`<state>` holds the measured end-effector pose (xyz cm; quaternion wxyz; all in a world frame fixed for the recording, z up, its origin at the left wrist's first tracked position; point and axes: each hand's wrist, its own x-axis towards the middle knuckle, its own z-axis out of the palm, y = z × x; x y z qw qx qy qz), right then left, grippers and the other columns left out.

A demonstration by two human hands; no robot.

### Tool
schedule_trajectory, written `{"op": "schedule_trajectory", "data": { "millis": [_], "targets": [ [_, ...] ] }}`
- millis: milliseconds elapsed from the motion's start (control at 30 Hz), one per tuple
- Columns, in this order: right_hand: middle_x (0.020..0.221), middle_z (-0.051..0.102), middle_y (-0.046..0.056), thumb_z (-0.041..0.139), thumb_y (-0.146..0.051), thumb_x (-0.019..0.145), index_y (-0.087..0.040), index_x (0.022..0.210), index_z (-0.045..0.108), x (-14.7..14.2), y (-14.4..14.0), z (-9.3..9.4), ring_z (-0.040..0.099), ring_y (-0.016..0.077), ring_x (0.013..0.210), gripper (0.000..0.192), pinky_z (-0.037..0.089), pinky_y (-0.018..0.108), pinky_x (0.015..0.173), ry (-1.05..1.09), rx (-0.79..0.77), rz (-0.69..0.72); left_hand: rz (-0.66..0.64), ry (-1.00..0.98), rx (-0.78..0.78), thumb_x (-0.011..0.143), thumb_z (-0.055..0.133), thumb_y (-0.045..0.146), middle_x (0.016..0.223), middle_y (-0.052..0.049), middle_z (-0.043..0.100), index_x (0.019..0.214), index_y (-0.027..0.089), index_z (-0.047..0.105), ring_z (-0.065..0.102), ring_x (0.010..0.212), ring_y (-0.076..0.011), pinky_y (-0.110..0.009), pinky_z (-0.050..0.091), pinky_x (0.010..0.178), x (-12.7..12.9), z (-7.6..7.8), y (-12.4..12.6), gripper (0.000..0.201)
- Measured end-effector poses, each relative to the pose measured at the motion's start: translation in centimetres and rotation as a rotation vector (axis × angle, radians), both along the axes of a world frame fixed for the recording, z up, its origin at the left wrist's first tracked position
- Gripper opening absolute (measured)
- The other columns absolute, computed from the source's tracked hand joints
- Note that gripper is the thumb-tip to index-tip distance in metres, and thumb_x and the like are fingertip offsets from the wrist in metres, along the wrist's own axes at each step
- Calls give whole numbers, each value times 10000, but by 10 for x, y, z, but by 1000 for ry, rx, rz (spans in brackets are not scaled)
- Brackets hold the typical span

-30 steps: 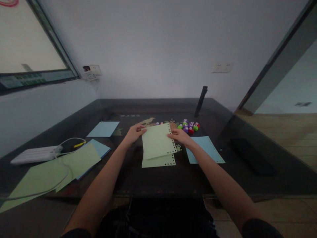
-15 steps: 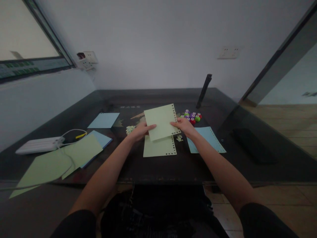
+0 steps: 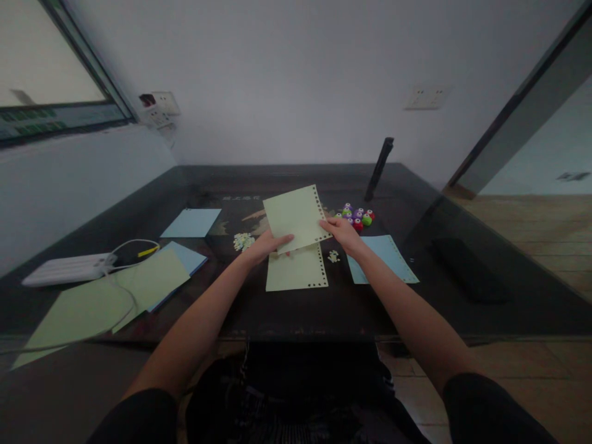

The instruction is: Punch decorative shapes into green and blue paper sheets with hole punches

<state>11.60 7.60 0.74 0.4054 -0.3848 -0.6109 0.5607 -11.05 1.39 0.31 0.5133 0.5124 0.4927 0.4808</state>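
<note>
Between my two hands a pale green sheet of paper (image 3: 296,213) is held tilted above the table, with a row of punched holes along its right edge and a few at the lower right corner. My left hand (image 3: 267,245) pinches its lower left corner, thumb on top. At the right edge my right hand (image 3: 341,232) grips it between thumb and fingers. Beneath lies a second green sheet (image 3: 296,271), also punched along its right side and lower right corner. Small pale paper bits form a pile (image 3: 243,241) beside my left hand and a smaller pile (image 3: 333,256) below my right hand.
Colourful round pieces (image 3: 356,217) with eye-like tops cluster beyond my right hand. A punched blue sheet (image 3: 382,259) lies under my right forearm. At left are a blue sheet (image 3: 192,223), stacked papers (image 3: 161,280) and a white power strip (image 3: 69,269) with a cable. A black post (image 3: 380,168) stands behind.
The held green sheet has risen slightly and shifted left, tilting a little more, and more of the sheet below shows. Both hands keep their hold.
</note>
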Motion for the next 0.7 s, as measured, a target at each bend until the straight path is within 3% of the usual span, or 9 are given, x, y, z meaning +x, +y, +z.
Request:
{"op": "schedule_trajectory", "data": {
  "millis": [200, 433, 567, 700],
  "targets": [
    [640, 675, 55, 577, -563, 770, -142, 768, 634, 2, -2, 6, 574, 103, 520, 425, 372, 202, 466, -50, 34, 32, 157, -126, -9, 720, 687, 227, 960, -124, 697, 1064, 114, 619, 646, 644, -163, -250, 515, 522, 2, 4, 4, 369],
    [616, 658, 50, 526, -540, 793, -145, 739, 627, -5, 3, 6, 568, 118, 517, 411, 384, 218, 481, -179, 201, -23, 370, -285, 82, 749, 649, 184, 875, -84, 712, 966, 94, 637, 642, 639, -139, -229, 531, 548, -5, 14, 8, 235],
    [664, 656, 40, 516, -419, 831, -165, 736, 640, -25, 17, 11, 565, 145, 600, 298, 434, 265, 600, -370, 431, -97, 412, -357, 102, 766, 629, 173, 888, -75, 715, 1026, 98, 624, 653, 664, -135, -218, 532, 560, -9, 16, 10, 271],
    [896, 673, 85, 521, -285, 850, -173, 884, 679, -54, 34, 19, 555, 211, 888, 196, 416, 325, 808, -761, 694, -188, 441, -362, 86, 770, 628, 177, 873, -78, 717, 999, 102, 628, 654, 659, -141, -231, 535, 560, -5, 18, 10, 242]
  ]
}}
